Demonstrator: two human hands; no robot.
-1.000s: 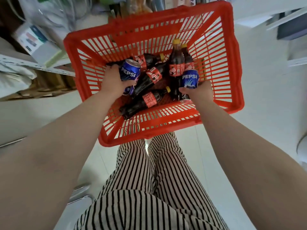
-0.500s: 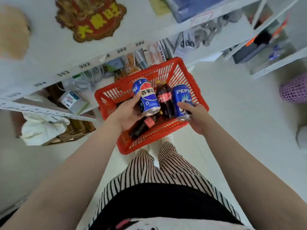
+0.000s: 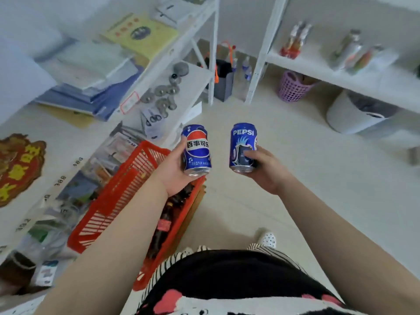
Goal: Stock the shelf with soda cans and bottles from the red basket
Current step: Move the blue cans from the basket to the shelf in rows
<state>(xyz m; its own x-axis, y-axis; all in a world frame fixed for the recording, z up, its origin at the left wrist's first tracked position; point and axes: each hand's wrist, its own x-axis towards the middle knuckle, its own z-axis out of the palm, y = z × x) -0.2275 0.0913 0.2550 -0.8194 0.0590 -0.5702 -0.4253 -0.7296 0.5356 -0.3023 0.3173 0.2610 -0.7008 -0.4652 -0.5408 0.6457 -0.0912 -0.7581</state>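
My left hand (image 3: 173, 172) grips a blue Pepsi can with Chinese lettering (image 3: 196, 150), held upright above the floor. My right hand (image 3: 264, 171) grips a second blue Pepsi can (image 3: 242, 147), also upright, a little to the right. The red basket (image 3: 118, 201) sits on the floor at lower left, partly under my left forearm. Dark soda bottles with red labels (image 3: 164, 223) lie inside it. A white shelf (image 3: 341, 71) at upper right holds a few bottles (image 3: 295, 42).
A white shelf unit (image 3: 181, 92) on the left carries papers, folders and metal parts. A purple basket (image 3: 292, 87) and a white bin (image 3: 354, 114) stand under the right shelf. A dark bag and water bottles (image 3: 227, 76) stand between the shelf units. Pale floor stretches ahead.
Both hands lifted a Pepsi can each out of the red basket and raised them. The view swung up and right, so the basket now lies at lower left.
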